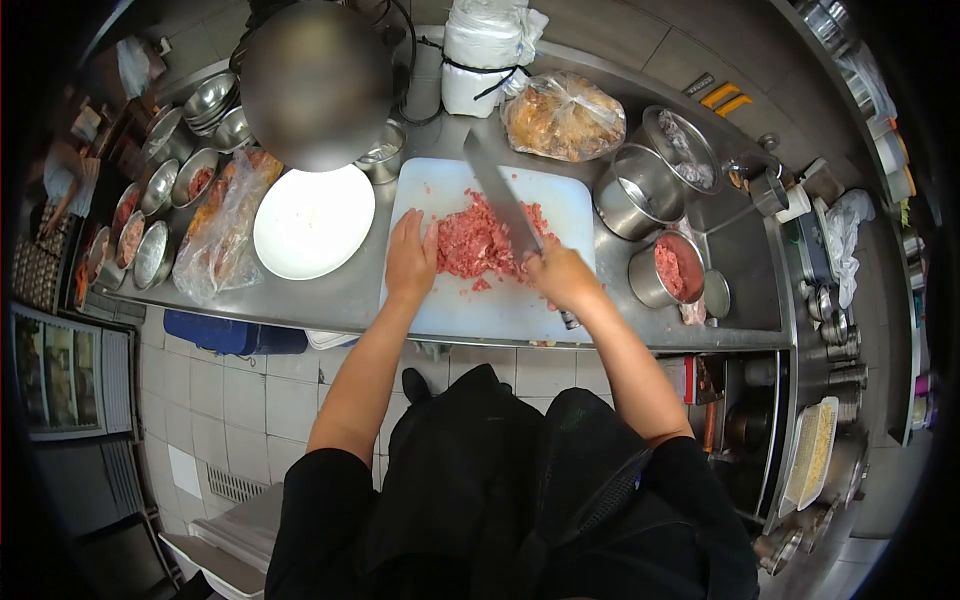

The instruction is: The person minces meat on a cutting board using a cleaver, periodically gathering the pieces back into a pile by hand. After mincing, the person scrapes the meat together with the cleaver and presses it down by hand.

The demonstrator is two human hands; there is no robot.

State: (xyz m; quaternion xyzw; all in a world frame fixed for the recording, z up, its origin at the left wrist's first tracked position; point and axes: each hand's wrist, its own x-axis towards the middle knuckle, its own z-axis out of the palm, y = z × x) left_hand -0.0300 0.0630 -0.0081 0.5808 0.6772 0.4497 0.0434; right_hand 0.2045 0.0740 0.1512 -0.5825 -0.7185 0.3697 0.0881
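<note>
My right hand (pixel 562 275) is closed round the handle of a large kitchen knife (pixel 503 195). Its long blade points up and left across a heap of chopped raw red meat (pixel 466 240). The heap lies in the middle of a white cutting board (pixel 560 190), with small scraps scattered about it. At the heap's left edge rests my left hand (pixel 410 258), fingers stretched out and lying flat against the board, holding nothing.
A white plate (pixel 314 225) lies left of the board. To the right stand a steel pot (pixel 632 195) and a steel container with red meat (pixel 668 270). Behind are a tied plastic bag of food (pixel 565 115) and a white wrapped bundle (pixel 482 65). Steel bowls (pixel 160 187) crowd the far left.
</note>
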